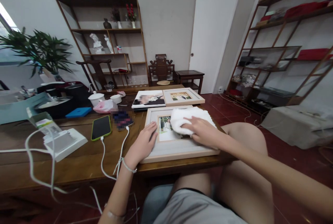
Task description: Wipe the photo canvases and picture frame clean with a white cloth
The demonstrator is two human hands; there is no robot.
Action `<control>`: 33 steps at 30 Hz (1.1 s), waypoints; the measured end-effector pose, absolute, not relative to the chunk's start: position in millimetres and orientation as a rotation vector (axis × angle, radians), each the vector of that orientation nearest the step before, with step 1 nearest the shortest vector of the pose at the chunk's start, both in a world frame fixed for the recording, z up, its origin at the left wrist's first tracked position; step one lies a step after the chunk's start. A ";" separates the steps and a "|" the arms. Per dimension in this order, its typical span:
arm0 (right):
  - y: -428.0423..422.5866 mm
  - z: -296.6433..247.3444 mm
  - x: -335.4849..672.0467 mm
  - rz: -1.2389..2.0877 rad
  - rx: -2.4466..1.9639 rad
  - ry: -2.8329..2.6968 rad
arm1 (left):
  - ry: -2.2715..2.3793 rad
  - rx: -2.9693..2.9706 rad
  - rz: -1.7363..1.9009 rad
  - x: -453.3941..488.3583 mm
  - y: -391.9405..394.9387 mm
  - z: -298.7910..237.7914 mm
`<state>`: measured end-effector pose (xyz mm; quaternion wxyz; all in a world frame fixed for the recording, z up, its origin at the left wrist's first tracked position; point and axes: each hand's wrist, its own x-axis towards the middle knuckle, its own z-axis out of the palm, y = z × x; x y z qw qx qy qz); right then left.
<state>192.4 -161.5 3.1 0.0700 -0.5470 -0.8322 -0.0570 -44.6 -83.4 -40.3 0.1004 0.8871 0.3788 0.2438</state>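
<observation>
A pale wooden picture frame [179, 155] lies flat on the wooden table near its front edge, with a wide white mat around a small photo [163, 130]. My right hand [199, 130] presses a bunched white cloth [182, 120] onto the frame's front, covering part of the photo. My left hand [145, 140] rests on the frame's left edge, fingers stretched out flat and holding nothing. Just behind lie a second pale picture frame [199, 96] and a photo print or album [137, 104], side by side.
Left of the frame, a green-cased phone [101, 128] and a second phone [122, 119] lie on the table [78, 166] with white cables. Farther left are an opened white box [65, 146], a blue box [78, 112] and a black pot [56, 104]. A dark chair [161, 69] stands behind.
</observation>
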 end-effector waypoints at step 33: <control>-132.7 2.3 200.7 -0.265 -1.730 -2.420 | 1.182 2.604 0.676 -47.3 -83.1 -44.1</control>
